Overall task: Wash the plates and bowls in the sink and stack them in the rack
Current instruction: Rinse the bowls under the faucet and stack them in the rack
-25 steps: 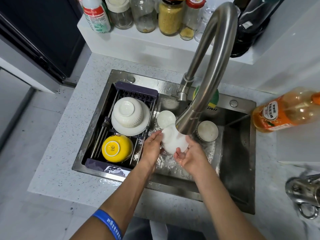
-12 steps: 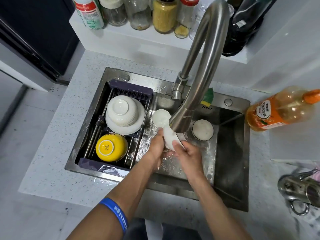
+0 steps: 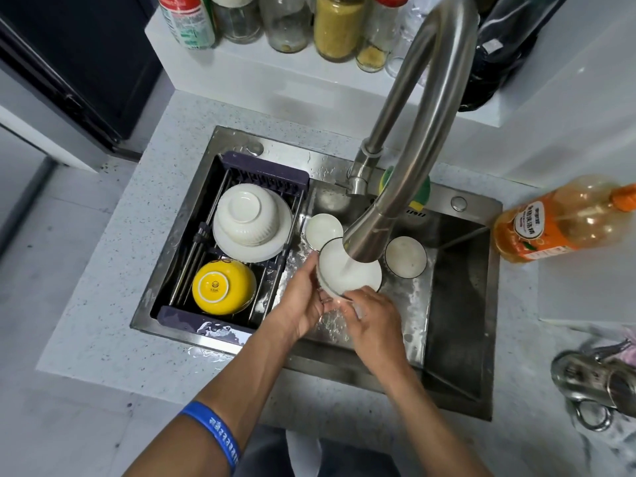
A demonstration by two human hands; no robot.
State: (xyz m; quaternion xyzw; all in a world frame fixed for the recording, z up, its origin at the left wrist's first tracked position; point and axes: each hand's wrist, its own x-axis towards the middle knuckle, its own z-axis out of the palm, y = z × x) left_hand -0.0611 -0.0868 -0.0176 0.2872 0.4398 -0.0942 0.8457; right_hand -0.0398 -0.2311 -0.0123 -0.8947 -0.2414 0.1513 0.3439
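Under the running faucet (image 3: pixel 406 149) I hold a small white bowl with a dark rim (image 3: pixel 344 270), its inside facing up. My left hand (image 3: pixel 303 301) grips its left edge and my right hand (image 3: pixel 375 325) its near edge. Two more small white dishes sit in the sink (image 3: pixel 457 304): one (image 3: pixel 323 230) behind the held bowl, one (image 3: pixel 405 256) to its right. The dark rack (image 3: pixel 268 173) fills the sink's left side. It holds an upturned white bowl (image 3: pixel 246 215) on a white plate (image 3: pixel 275 246), and an upturned yellow bowl (image 3: pixel 223 287).
An orange bottle of dish liquid (image 3: pixel 564 222) lies on the counter right of the sink. A green and yellow sponge (image 3: pixel 420 194) sits behind the faucet. Jars (image 3: pixel 337 25) line the raised shelf at the back. A metal object (image 3: pixel 599 383) lies at the right counter edge.
The white bowl was on edge between my hands half a second ago; now it is turned with its inside up under the water. My hands have shifted to its left and near edges.
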